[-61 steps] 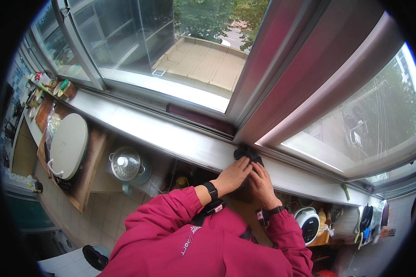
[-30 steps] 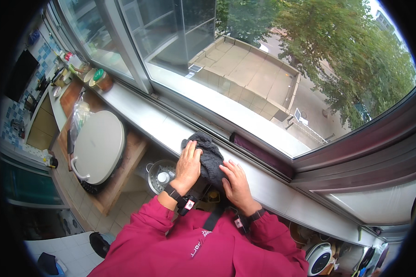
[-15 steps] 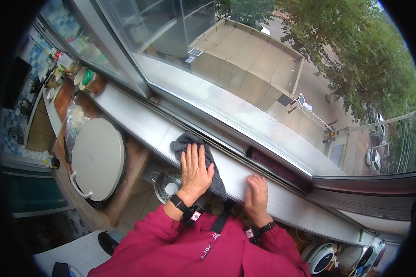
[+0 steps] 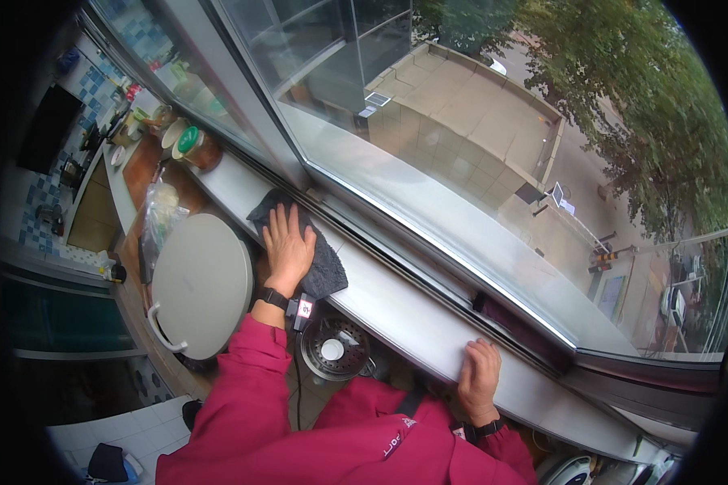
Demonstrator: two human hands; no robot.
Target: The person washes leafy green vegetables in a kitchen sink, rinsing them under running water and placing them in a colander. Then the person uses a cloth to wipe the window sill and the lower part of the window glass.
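My left hand (image 4: 289,255) lies flat with fingers spread on a dark grey cloth (image 4: 325,271), pressing it onto the white windowsill (image 4: 404,319). The cloth is spread out beneath the palm and sticks out past the hand on both sides. Farther right, my right hand (image 4: 479,378) rests on the near part of the sill, fingers loosely bent and nothing visible in them. Its fingertips touch the sill surface.
Beyond the sill runs a dark window track (image 4: 396,263) with a glass pane behind. To the left are a large round grey lid (image 4: 202,283) with a handle and a green-lidded jar (image 4: 199,149). Below the sill is a perforated metal pot (image 4: 337,347).
My left hand has slid the cloth leftward along the sill, toward the jar. The right hand still rests on the sill, and the whole view has shifted.
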